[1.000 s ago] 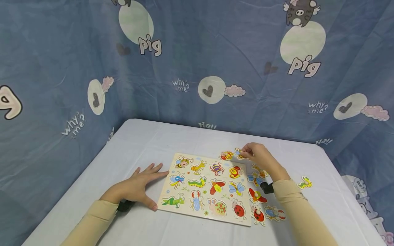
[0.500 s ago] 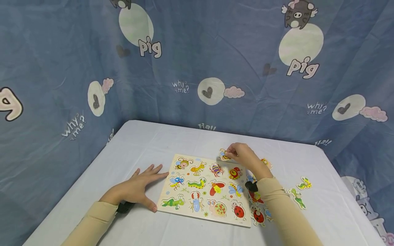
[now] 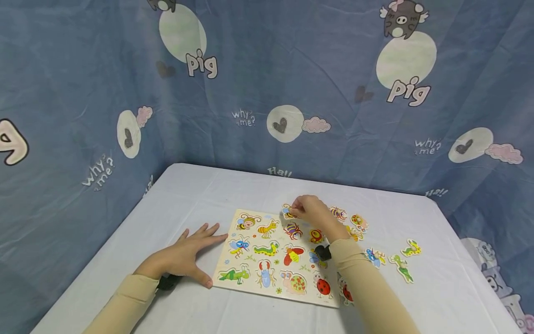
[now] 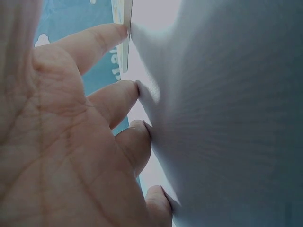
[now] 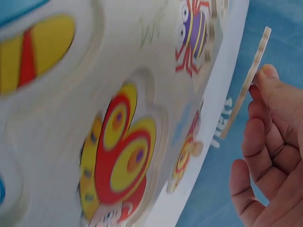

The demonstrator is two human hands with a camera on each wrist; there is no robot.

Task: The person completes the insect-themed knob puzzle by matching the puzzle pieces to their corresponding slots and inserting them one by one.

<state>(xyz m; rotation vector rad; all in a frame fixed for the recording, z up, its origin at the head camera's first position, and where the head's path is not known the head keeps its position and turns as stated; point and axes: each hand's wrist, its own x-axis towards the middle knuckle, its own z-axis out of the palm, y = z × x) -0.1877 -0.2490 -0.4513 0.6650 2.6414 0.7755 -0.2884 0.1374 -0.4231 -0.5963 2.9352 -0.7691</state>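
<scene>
A wooden peg-puzzle board printed with insects lies on the table. Against its left edge rests my left hand, fingers spread; in the left wrist view one fingertip touches the board's side and the others press the cloth. At the far edge my right hand pinches a bee puzzle piece. The right wrist view shows this piece edge-on between thumb and fingers, raised off the board. A red and yellow butterfly piece with a peg lies beyond the board's edge there.
Right of the board lie loose pieces: a spider, a snail, a mosquito, a grasshopper and a caterpillar. The right sleeve partly covers a ladybug piece. A blue curtain hangs behind the table.
My right hand has carried the bee piece leftward along the board's far edge. Spider, snail, mosquito and grasshopper pieces have come out from behind the right arm. The left hand stays put.
</scene>
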